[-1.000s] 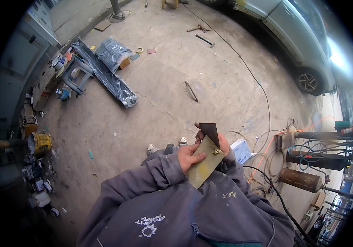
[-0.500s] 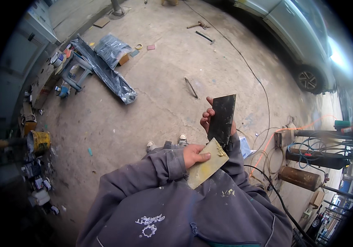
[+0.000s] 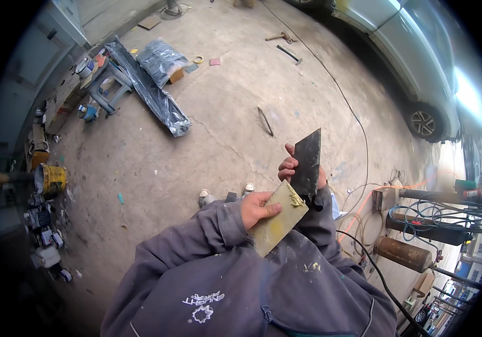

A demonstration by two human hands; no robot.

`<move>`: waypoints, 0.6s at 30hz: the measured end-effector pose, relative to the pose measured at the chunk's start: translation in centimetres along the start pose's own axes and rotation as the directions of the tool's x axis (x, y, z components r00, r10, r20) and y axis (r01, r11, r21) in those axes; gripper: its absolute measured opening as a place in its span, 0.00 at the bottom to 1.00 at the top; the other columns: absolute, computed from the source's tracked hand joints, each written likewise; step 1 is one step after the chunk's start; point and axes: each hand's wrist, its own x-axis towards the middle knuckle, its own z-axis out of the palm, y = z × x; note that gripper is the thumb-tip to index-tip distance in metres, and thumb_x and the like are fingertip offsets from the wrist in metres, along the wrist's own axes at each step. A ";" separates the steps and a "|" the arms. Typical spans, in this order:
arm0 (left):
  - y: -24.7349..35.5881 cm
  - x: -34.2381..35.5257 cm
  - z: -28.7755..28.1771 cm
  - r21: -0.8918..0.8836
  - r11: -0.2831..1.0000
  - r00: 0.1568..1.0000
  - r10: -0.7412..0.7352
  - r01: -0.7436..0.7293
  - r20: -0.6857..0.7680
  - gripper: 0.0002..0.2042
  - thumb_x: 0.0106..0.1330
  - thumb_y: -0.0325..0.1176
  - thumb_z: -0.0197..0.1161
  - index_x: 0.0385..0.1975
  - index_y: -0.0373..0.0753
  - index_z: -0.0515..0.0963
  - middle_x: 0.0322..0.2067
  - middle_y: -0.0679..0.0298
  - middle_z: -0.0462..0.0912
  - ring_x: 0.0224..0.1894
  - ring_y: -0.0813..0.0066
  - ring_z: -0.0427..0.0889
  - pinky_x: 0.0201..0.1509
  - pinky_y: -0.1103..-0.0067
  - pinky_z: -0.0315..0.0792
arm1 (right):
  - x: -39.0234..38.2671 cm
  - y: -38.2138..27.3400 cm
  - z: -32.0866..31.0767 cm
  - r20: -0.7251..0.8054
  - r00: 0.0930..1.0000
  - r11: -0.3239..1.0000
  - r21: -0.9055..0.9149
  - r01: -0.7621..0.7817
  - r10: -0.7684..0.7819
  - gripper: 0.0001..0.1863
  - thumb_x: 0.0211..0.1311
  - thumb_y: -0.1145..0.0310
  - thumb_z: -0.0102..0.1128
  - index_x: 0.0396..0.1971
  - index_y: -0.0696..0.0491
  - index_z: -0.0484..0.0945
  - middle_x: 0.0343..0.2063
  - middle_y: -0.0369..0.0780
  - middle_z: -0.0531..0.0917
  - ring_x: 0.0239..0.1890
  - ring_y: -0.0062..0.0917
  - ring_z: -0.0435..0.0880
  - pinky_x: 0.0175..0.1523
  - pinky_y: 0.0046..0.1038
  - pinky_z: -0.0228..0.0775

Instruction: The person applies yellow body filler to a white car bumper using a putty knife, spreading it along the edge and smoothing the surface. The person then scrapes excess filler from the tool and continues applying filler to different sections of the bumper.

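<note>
1. Floor [image 3: 207, 154]: bare concrete, stained, with a crack running across it. Pale car [image 3: 429, 84] at upper right, one wheel in view.
2. Upper left: long plastic-wrapped part [image 3: 148, 92] beside a grey stool [image 3: 110, 92]; tape roll [image 3: 198, 59] near the wrapped stuff. Hammer [image 3: 277, 38] and a thin stick [image 3: 265, 121] lie further out on the concrete.
3. Left edge: yellow bucket [image 3: 53, 178] among clutter. Right side: rusty brown cylinder [image 3: 403, 254], coiled blue hose [image 3: 449, 216] near it.
4. My left grip [image 3: 259, 210] is clamped on the pale plate [image 3: 282, 220], thumb flat on the upper face, other fingers hidden underneath. Plate is held up in front of my jacket [image 3: 218, 281].
5. My right grip [image 3: 289, 164] is closed around the dark plate [image 3: 309, 157]; fingertips show past its left edge, rest of the hand mostly behind it.
6. Dark plate's lower end sits right by the pale plate's upper corner. Can't tell if they touch.
7. Pale plate: rectangular, tilted, greenish-cream, yellow patch mid-face, lumpy yellowish paste [image 3: 296, 197] along the upper-right edge.
8. Dark plate: near-black, flat, straight-edged, light specks on the face.
9. Similar yellowish smear on my jacket front.
</note>
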 end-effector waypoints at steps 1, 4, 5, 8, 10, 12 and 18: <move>0.3 0.0 -0.2 0.024 1.000 1.000 -0.003 0.003 0.001 0.21 0.69 0.38 0.55 0.56 0.31 0.68 0.45 0.60 0.80 0.45 0.73 0.80 0.49 0.78 0.73 | 0.1 -0.1 -0.5 -0.020 0.999 0.999 0.032 -0.038 0.039 0.28 0.68 0.54 0.46 0.58 0.61 0.61 0.27 0.39 0.72 0.32 0.25 0.67 0.38 0.25 0.63; 0.5 0.0 -0.4 0.060 0.998 1.000 -0.022 0.021 0.014 0.21 0.69 0.38 0.56 0.55 0.31 0.69 0.44 0.59 0.80 0.45 0.73 0.80 0.49 0.78 0.74 | 0.6 2.0 0.3 -0.061 0.997 0.993 -0.104 -0.051 0.044 0.30 0.68 0.50 0.44 0.57 0.61 0.61 0.26 0.37 0.71 0.30 0.23 0.66 0.37 0.25 0.61; 0.2 0.0 -0.4 0.053 0.998 0.999 -0.036 0.035 0.018 0.21 0.68 0.38 0.56 0.55 0.31 0.69 0.44 0.59 0.80 0.44 0.73 0.80 0.49 0.78 0.74 | 1.1 2.9 0.7 -0.092 0.995 0.986 -0.156 -0.062 0.048 0.32 0.68 0.46 0.44 0.55 0.62 0.61 0.25 0.35 0.68 0.27 0.22 0.64 0.36 0.24 0.61; 0.0 -0.3 -0.7 0.042 0.998 0.999 -0.040 0.040 -0.001 0.21 0.68 0.39 0.57 0.54 0.31 0.70 0.44 0.59 0.80 0.44 0.74 0.80 0.48 0.78 0.74 | 1.5 4.9 1.6 -0.015 0.987 0.897 -0.421 0.137 -0.158 0.32 0.68 0.45 0.43 0.54 0.62 0.62 0.23 0.33 0.65 0.26 0.21 0.63 0.34 0.24 0.60; -0.4 -0.8 -0.7 0.073 0.997 0.999 -0.013 0.016 -0.043 0.21 0.68 0.40 0.58 0.54 0.31 0.70 0.44 0.60 0.80 0.44 0.74 0.80 0.49 0.79 0.73 | 1.4 6.1 3.0 -0.027 0.975 0.809 -0.564 0.167 -0.220 0.34 0.68 0.44 0.43 0.54 0.63 0.61 0.22 0.31 0.62 0.25 0.18 0.63 0.32 0.22 0.59; -0.3 -1.1 -0.5 0.048 0.999 0.999 -0.011 0.013 -0.043 0.21 0.67 0.40 0.58 0.54 0.32 0.70 0.44 0.60 0.80 0.45 0.75 0.80 0.49 0.79 0.73 | 1.0 6.2 3.7 -0.015 0.971 0.724 -0.670 0.168 -0.239 0.34 0.68 0.44 0.43 0.56 0.62 0.61 0.22 0.30 0.62 0.24 0.17 0.62 0.31 0.20 0.58; -0.1 -1.8 -0.6 0.012 0.999 0.997 0.049 -0.048 -0.054 0.21 0.67 0.40 0.59 0.53 0.31 0.70 0.43 0.61 0.80 0.44 0.75 0.79 0.49 0.79 0.72 | -0.3 6.6 3.5 0.028 0.995 0.610 -0.788 0.084 -0.100 0.32 0.68 0.53 0.47 0.63 0.61 0.57 0.26 0.31 0.67 0.25 0.15 0.63 0.29 0.18 0.57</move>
